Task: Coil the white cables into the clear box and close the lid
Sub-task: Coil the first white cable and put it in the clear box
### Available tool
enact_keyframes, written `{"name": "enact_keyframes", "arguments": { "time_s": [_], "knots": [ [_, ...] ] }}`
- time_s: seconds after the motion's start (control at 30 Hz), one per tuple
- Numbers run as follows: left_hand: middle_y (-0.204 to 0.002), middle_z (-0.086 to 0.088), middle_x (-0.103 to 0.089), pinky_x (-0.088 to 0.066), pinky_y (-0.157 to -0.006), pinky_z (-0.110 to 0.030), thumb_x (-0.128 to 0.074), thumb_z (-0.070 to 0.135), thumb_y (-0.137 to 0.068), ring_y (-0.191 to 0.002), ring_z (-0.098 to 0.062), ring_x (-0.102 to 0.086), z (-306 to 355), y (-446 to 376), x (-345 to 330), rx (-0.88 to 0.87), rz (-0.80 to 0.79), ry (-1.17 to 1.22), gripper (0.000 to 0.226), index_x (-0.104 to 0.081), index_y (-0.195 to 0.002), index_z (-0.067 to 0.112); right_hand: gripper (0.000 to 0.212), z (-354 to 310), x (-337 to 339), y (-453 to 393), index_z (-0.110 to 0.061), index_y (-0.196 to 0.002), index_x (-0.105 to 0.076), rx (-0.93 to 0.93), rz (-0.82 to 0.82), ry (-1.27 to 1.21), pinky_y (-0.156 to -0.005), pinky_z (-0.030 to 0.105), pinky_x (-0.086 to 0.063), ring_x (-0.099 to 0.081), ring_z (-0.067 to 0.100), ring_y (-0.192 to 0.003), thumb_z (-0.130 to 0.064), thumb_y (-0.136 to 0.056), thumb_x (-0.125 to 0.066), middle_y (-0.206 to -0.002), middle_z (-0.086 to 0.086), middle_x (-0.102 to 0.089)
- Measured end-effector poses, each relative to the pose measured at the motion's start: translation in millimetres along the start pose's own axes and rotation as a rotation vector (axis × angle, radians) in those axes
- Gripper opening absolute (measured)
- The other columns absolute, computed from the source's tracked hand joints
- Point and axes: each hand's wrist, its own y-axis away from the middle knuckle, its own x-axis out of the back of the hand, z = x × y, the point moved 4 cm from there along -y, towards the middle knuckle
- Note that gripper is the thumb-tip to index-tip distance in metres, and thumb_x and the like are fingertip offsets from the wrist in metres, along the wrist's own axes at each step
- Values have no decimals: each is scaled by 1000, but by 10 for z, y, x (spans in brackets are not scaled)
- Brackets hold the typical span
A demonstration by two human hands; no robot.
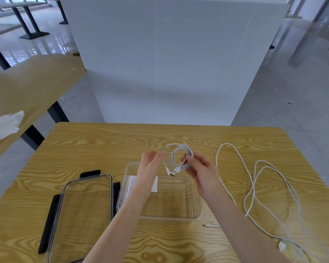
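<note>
Above the clear box point(195, 204), coiled cable point(181, 156), plug point(174, 171) pointing down-left.

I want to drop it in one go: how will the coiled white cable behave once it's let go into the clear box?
The coiled cable looks springy: its loops are loose and unfastened, so it may fan open. It seems light, pinched by the right hand. Its dangling plug end could snag the clear box rim.

Bright, even daylight; glare on the far-left floor point(36, 48). Soft shadows on the tabletop point(103, 145). Wide-angle bending at edges; mild overall blur.
</note>
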Motion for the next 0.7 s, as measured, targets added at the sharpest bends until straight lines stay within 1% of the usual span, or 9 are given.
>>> {"name": "enact_keyframes", "arguments": {
  "time_s": [0.07, 0.13, 0.2, 0.27, 0.33, 0.4, 0.53, 0.6, 0.7],
  "knots": [
    [-142, 5, -37, -32, -106, -36, -61, 33, -85, -133, -15, -34, 9, -82, 38, -38, -13, -98, 59, -36, -138, 28, 21, -14, -20, 8, 1, -101, -65, -9, -13, -14, -66, 26, -60, -72, 16, -74, 4, -80, -65, -75, 6, -75],
    [-138, 5, -45, -34, -106, -39, -57, 29, -88, -131, -15, -39, 2, -123, 11, -45, -123, -201, 52, -38, -136, 31, 21, -15, -39, 12, 0, -99, -66, -17, -19, -12, -65, 26, -59, -72, 16, -74, 5, -79, -66, -75, 6, -75],
    [-116, 7, -62, -44, -95, -33, -51, 22, -92, -111, -12, -56, -23, -119, -50, -49, -213, -234, 38, -46, -128, 28, 21, -11, -52, 11, -1, -97, -67, -28, -18, -11, -63, 26, -59, -72, 16, -72, 5, -77, -67, -74, 6, -75],
    [-92, 8, -68, -48, -75, -24, -48, 14, -92, -85, -5, -62, -28, -106, -60, -82, -169, -259, 27, -56, -116, 25, 22, -11, -55, 2, 0, -97, -66, -33, -8, -12, -64, 27, -60, -72, 15, -71, 6, -75, -68, -73, 6, -74],
    [-79, 5, -68, -44, -59, -17, -50, 14, -92, -70, -4, -62, -49, -108, -24, -91, -88, -268, 19, -65, -104, 19, 22, -29, -35, -4, 0, -96, -66, -22, 7, -1, -65, 28, -60, -72, 15, -69, 7, -75, -68, -71, 7, -74],
    [-74, 1, -68, -42, -54, -17, -50, 16, -93, -63, -8, -62, -63, -115, 38, -75, -50, -230, 19, -69, -97, 14, 20, -49, -4, -18, -1, -93, -67, -4, 25, 16, -66, 28, -60, -72, 15, -68, 8, -75, -67, -70, 7, -74],
    [-66, 0, -66, -43, -49, -20, -55, 12, -91, -46, -2, -57, 21, -166, 177, -97, -43, -199, 17, -72, -89, 9, 19, -63, 43, -39, -6, -87, -70, 23, 44, 80, -73, 28, -59, -71, 14, -70, 8, -75, -68, -71, 4, -74],
    [-67, -1, -67, -49, -52, -20, -58, 10, -89, -48, -3, -59, 88, -176, 220, -71, -98, -110, 15, -71, -90, 4, 20, -53, 54, -49, -6, -90, -70, 29, 49, 92, -73, 28, -59, -71, 14, -72, 8, -75, -68, -73, 5, -74],
    [-69, -6, -69, -55, -54, -19, -63, 6, -84, -54, -11, -66, 165, -118, 209, 25, -207, 174, 9, -70, -86, 0, 24, -47, 43, -49, -2, -97, -68, 32, 52, 98, -71, 28, -59, -71, 16, -73, 7, -74, -69, -81, 9, -73]
  ]
}}
